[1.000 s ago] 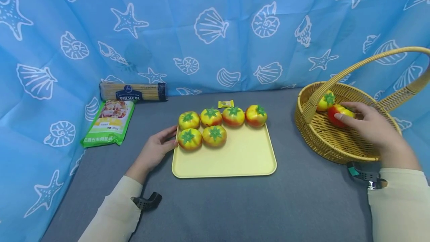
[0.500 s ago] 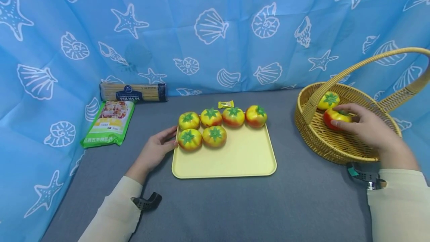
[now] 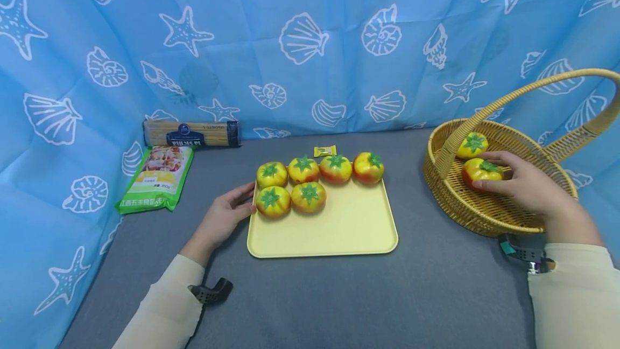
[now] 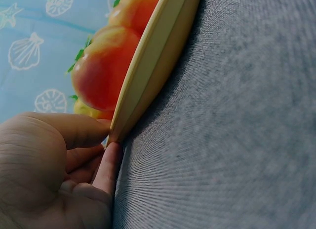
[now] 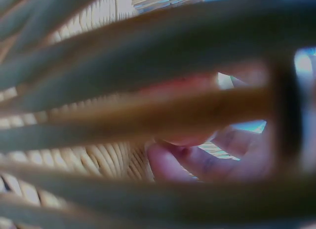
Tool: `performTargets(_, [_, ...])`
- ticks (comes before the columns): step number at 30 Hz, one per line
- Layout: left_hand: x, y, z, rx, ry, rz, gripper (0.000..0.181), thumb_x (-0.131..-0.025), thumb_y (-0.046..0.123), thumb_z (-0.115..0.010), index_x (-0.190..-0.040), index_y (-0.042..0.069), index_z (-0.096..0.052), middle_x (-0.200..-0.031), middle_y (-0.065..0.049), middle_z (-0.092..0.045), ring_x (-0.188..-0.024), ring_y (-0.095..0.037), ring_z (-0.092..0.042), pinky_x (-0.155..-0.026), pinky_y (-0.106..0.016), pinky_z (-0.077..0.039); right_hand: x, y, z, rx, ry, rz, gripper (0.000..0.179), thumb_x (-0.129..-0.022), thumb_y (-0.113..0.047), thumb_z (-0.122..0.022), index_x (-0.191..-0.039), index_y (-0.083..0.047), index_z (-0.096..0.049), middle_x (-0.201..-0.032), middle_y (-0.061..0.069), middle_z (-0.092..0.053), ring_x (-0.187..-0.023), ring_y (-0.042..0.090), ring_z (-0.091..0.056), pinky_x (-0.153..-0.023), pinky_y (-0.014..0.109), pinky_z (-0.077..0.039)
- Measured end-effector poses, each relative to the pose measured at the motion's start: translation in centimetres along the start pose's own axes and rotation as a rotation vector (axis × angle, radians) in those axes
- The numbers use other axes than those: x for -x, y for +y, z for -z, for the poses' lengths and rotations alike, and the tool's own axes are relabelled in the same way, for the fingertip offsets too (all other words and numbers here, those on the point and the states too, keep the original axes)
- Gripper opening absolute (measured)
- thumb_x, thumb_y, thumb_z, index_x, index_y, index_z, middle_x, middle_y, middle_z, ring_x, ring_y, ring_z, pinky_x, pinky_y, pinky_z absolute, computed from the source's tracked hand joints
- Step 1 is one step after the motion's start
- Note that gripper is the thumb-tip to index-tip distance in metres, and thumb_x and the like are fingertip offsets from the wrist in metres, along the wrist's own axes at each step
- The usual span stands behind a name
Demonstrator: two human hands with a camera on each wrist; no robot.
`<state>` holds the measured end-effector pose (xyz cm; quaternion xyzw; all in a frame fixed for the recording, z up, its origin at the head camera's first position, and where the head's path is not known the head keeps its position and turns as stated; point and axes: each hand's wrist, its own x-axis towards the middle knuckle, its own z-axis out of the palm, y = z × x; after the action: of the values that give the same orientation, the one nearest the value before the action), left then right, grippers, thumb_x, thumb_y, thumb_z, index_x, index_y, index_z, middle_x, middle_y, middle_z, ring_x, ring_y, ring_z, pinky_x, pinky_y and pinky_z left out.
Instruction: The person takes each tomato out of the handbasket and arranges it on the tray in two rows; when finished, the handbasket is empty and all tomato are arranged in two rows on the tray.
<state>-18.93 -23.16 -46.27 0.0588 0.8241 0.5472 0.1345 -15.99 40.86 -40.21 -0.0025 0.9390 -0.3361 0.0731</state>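
Note:
My right hand (image 3: pixel 535 185) reaches into the yellow wicker basket (image 3: pixel 438 198) and holds a red-and-yellow tomato (image 3: pixel 477 174), thumb on the near side and fingers on the far side. Just behind it in the basket sits another yellow tomato (image 3: pixel 473 144) with a green star-shaped top. My left hand (image 3: pixel 226 220) pinches the left rim of the cream tray (image 3: pixel 339 230); the left wrist view shows thumb and finger at the rim (image 4: pixel 140 86). Several tomatoes (image 3: pixel 310 196) stand in two rows along the tray's back and left. Basket weave blurs and blocks most of the right wrist view.
A small yellow wrapped sweet (image 3: pixel 325 151) lies behind the tray. At the back left are a pack of spaghetti (image 3: pixel 194 133) and a green food bag (image 3: pixel 157 176). The basket's tall handle (image 3: pixel 523 93) arches over its opening. A blue curtain (image 3: pixel 271 31) hangs behind.
My right hand has moved the held tomato slightly left inside the basket, and it has turned so its green top shows more. The left hand and tray stay put.

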Motion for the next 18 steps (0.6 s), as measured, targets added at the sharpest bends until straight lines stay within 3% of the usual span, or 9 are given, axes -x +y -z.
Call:
performTargets(10, [-0.06,-0.21,-0.02,0.009,-0.002,-0.002,0.067,-0.104,0.019,-0.074,-0.166,0.01,-0.047,-0.16,-0.013,-0.055,-0.151,-0.032,-0.045,-0.124,-0.053,-0.036,0.11,-0.26,-0.15,-0.019,0.069,0.009,0.078,-0.106,-0.035,-0.075,-0.163,0.003,-0.038,-0.145,0.04,-0.044,-0.117,0.054,-0.05,-0.087,0.054,-0.043])
performTargets(18, [-0.11,-0.23,-0.03,0.003,-0.002,-0.012,0.068,-0.105,0.02,-0.074,-0.166,0.009,-0.047,-0.16,-0.014,-0.055,-0.15,-0.032,-0.046,-0.123,-0.053,-0.037,0.34,-0.61,0.02,-0.102,0.131,-0.012,0.082,-0.105,-0.033,-0.077,-0.165,0.004,-0.035,-0.144,0.038,-0.045,-0.114,0.046,-0.048,-0.07,0.022,-0.046])
